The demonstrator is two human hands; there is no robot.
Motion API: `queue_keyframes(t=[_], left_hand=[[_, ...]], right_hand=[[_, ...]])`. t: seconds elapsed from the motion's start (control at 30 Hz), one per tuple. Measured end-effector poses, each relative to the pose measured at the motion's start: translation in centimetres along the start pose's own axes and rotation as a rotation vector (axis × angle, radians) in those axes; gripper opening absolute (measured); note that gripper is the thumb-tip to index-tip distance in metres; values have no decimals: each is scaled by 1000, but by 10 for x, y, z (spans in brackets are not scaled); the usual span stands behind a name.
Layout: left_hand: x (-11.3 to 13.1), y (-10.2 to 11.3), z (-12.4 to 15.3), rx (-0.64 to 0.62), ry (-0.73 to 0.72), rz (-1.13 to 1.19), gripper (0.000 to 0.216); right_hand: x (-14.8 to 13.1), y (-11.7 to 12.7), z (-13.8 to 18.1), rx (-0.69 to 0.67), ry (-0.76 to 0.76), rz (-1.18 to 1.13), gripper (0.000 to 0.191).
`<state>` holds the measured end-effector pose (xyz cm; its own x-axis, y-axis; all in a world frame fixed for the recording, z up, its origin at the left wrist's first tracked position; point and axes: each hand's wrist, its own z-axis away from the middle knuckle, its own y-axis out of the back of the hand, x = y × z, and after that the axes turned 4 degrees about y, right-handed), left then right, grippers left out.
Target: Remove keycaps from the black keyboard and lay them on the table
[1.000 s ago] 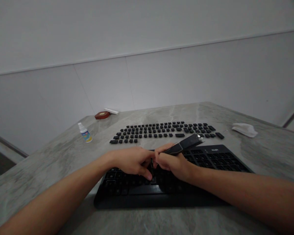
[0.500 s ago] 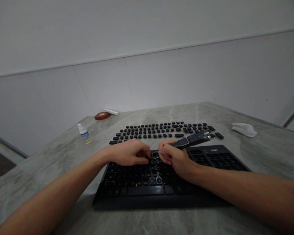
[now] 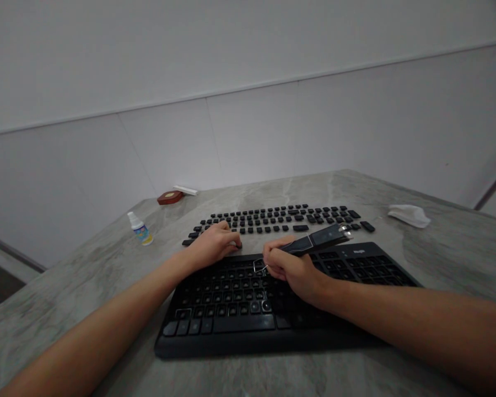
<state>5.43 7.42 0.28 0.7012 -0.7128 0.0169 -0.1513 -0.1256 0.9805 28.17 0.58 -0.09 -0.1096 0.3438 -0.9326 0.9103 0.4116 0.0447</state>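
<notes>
A black keyboard lies in front of me, most of its keycaps off; the space bar and several bottom-left keys are still on. My right hand is closed round a black keycap puller above the keyboard's middle. The puller's wire loop points left over the upper key rows, and its shiny metal end points right. My left hand is at the keyboard's back edge, with thumb and fingers pinched on a small dark keycap, mostly hidden. Behind it, loose keycaps lie in rows.
On the left stands a small spray bottle. A red-brown case and a white strip lie at the back near the wall. A crumpled white cloth or tissue is at the right of the marbled table.
My left hand has moved away from the puller's wire loop, back and left to the front of the loose keycap rows. My right hand stays nearly in place with the puller.
</notes>
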Motion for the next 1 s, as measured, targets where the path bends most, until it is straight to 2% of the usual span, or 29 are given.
queue_keyframes(t=[0.23, 0.43, 0.63, 0.83, 1.0], left_hand=[[-3, -2, 0, 28, 1, 25, 18], [-2, -1, -1, 39, -37, 28, 13], [-3, -6, -2, 69, -4, 4, 16], [-4, -11, -2, 95, 119, -19, 9], [-2, -11, -2, 98, 209, 42, 30]], right_hand=[[-2, 0, -1, -27, 37, 47, 28], [-3, 0, 0, -19, -6, 52, 26], [-6, -1, 0, -37, 23, 94, 28], [-5, 0, 0, -47, 34, 110, 27], [-4, 0, 0, -46, 22, 106, 26]])
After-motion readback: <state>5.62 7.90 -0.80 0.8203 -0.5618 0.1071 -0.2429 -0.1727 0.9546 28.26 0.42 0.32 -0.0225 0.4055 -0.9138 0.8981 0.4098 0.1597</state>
